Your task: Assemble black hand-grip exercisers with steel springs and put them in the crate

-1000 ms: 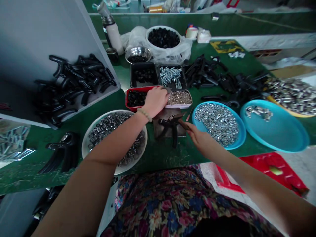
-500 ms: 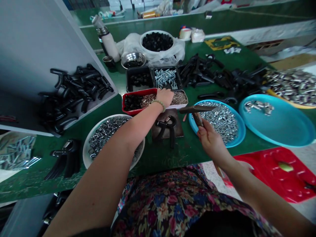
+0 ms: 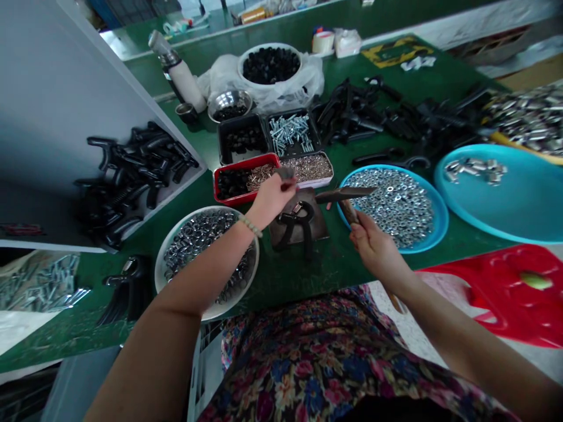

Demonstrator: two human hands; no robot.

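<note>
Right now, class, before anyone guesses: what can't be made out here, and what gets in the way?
Head view, each time:
- The dark thing at the left grip: too blurred to tell whether held or worn.
- The hammer: the middle of its handle, hidden by the right grip.
- The ring bowl: part of its contents, covered by the left forearm.
- The large blue tray: its right end, cut off by the picture's edge.

Holds the bare left arm [image 3: 200,280] outstretched, curling the bare left hand [image 3: 271,198]; slants the bare right arm [image 3: 457,328] inward, clenching the bare right hand [image 3: 373,245].
</note>
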